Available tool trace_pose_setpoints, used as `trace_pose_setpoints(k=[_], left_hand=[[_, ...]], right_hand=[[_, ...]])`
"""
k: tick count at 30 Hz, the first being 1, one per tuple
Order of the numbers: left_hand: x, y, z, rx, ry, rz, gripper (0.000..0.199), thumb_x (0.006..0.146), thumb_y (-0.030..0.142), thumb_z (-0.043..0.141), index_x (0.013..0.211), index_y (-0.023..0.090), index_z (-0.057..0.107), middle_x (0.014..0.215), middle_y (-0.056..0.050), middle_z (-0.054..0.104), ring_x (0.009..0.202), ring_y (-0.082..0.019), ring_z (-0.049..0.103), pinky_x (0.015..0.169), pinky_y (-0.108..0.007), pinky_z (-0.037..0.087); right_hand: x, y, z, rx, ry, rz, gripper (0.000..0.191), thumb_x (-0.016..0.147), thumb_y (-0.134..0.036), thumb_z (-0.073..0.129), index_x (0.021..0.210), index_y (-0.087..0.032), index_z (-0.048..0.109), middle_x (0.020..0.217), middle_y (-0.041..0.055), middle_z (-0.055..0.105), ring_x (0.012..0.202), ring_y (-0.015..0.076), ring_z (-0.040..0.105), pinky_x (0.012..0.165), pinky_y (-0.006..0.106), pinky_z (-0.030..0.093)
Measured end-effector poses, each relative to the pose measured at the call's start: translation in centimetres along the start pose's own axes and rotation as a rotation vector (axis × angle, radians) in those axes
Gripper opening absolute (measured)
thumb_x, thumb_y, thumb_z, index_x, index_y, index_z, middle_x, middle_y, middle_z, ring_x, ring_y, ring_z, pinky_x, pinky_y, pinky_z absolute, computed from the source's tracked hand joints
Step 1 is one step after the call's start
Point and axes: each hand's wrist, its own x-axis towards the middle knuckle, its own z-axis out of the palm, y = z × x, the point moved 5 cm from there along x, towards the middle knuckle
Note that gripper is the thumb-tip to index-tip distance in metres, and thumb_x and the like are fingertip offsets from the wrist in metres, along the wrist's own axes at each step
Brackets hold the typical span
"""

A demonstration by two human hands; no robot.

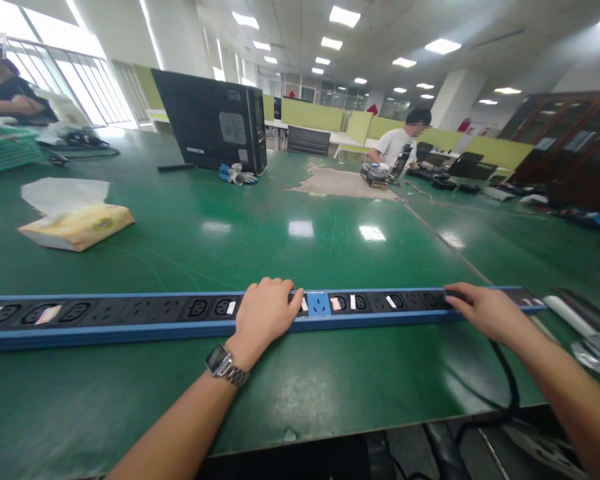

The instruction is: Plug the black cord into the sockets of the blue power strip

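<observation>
A long blue-and-black power strip [275,325] lies across the green table, its sockets facing up, with one blue socket near the middle and several small labels. My left hand [267,307] is draped over the strip left of the blue socket, fingers curled over its far side and thumb along its top; a metal-banded watch [227,365] is on that wrist. Toward the strip's right end, my right hand [480,310] pinches a black plug [457,295] at a socket. A black cable [507,373] runs down from under this hand over the table's near edge. The plug's prongs are hidden.
A tissue pack [87,227] lies at the left. Farther back stand a black computer case [210,120] with gloves [237,175] beside it, and a green basket [10,152]. Clear-wrapped items [590,333] lie at the right. Two people [397,147] sit across the table.
</observation>
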Motion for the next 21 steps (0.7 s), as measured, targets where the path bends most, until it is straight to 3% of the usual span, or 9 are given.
trace_pose_setpoints(k=[2,4,7,10,12,16,21], left_hand=[[0.0,0.0,0.0,-0.003,-0.002,0.002,0.044,0.094,0.045,0.031,0.091,0.023,0.068,0.090,-0.007,0.070,0.090,-0.025,0.061,0.072,-0.036,0.040],[0.0,0.0,-0.1,-0.003,-0.006,0.001,0.044,0.094,0.045,0.030,0.091,0.023,0.068,0.089,-0.007,0.070,0.089,-0.026,0.061,0.072,-0.036,0.041],[0.0,0.1,-0.2,0.000,-0.019,0.009,0.045,0.094,0.045,0.030,0.090,0.022,0.068,0.089,-0.008,0.071,0.088,-0.026,0.062,0.072,-0.037,0.041],[0.0,0.2,-0.2,0.009,-0.027,0.018,0.046,0.094,0.044,0.028,0.092,0.022,0.068,0.090,-0.008,0.071,0.088,-0.027,0.063,0.072,-0.037,0.041],[0.0,0.2,-0.2,0.011,-0.033,0.020,0.046,0.094,0.044,0.028,0.092,0.022,0.068,0.090,-0.008,0.071,0.087,-0.027,0.063,0.072,-0.037,0.041],[0.0,0.1,-0.1,0.005,-0.031,0.020,0.046,0.094,0.045,0.028,0.089,0.023,0.068,0.089,-0.007,0.072,0.087,-0.026,0.063,0.071,-0.037,0.041],[0.1,0.1,0.0,0.009,-0.020,0.021,0.046,0.094,0.045,0.027,0.089,0.023,0.068,0.088,-0.006,0.072,0.086,-0.026,0.064,0.070,-0.036,0.040]], right_hand=[[-0.3,-0.4,-0.6,0.028,-0.012,0.008,0.043,0.081,-0.050,0.049,0.101,-0.020,0.073,0.084,0.0087,0.074,0.075,0.0250,0.067,0.067,0.033,0.047],[-0.8,0.4,-2.8,0.062,0.069,0.129,0.045,0.081,-0.050,0.050,0.103,-0.019,0.073,0.084,0.0095,0.073,0.074,0.0240,0.065,0.066,0.033,0.046],[-2.0,4.1,-7.6,0.086,0.270,0.411,0.047,0.079,-0.048,0.052,0.111,-0.020,0.071,0.083,0.0099,0.073,0.070,0.0225,0.062,0.063,0.033,0.043],[-2.2,8.2,-9.9,0.060,0.225,0.573,0.045,0.075,-0.042,0.060,0.113,-0.020,0.071,0.080,0.0103,0.072,0.067,0.0218,0.060,0.062,0.034,0.041],[-1.5,9.9,-9.2,0.043,0.114,0.552,0.044,0.074,-0.041,0.062,0.112,-0.021,0.072,0.087,0.0109,0.073,0.071,0.0227,0.061,0.066,0.034,0.042],[-0.3,10.6,-5.2,0.006,-0.071,0.416,0.043,0.075,-0.045,0.061,0.107,-0.020,0.075,0.093,0.0126,0.072,0.078,0.0254,0.063,0.069,0.034,0.042],[-0.6,11.2,-2.5,0.165,-0.118,0.437,0.054,0.078,-0.048,0.055,0.119,-0.015,0.069,0.064,0.0093,0.067,0.058,0.0238,0.061,0.061,0.035,0.042]])
